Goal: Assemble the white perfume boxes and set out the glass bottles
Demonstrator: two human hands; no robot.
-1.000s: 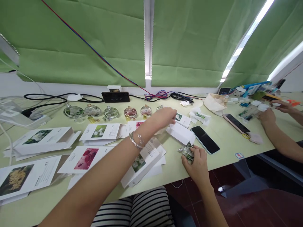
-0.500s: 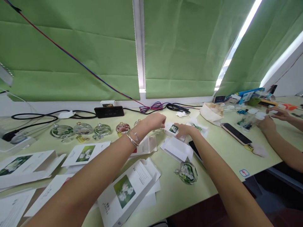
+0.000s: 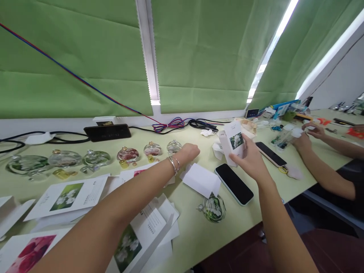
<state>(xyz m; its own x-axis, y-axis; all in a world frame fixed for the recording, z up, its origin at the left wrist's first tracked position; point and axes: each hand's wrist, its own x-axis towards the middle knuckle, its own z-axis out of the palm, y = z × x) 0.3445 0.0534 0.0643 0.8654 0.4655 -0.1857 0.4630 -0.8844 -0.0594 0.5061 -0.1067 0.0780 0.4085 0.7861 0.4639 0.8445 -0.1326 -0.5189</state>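
The person's right hand (image 3: 252,159) holds a small white box (image 3: 232,143) over the far part of the tabletop (image 3: 182,242), beyond a dark-screened phone (image 3: 234,184). The box's long axis runs nearly upright, its top leaning slightly to the left of the view. Its printed face, with white flowers on green, is turned towards the wearer, and a plain narrow side shows on the left. The right hand's grip pinches the box, the thumb across the lower front and the fingers at the right edge. Whether the box's lower end touches the tabletop cannot be told.

The left hand (image 3: 189,152) reaches forward, knuckles to the right, fingers curled under; whether its grip is pressed together or holds something cannot be told. Below it sits a blank white card piece (image 3: 200,179), its length slanting down to the right.

Just below that piece, an oval glass bottle (image 3: 214,209) lies with its stopper pointing left, its flowered face up. The phone beside it slants the same way as the card piece. Under the left forearm, a larger printed carton (image 3: 150,223) runs from lower left to upper right, its flaps at the upper end.
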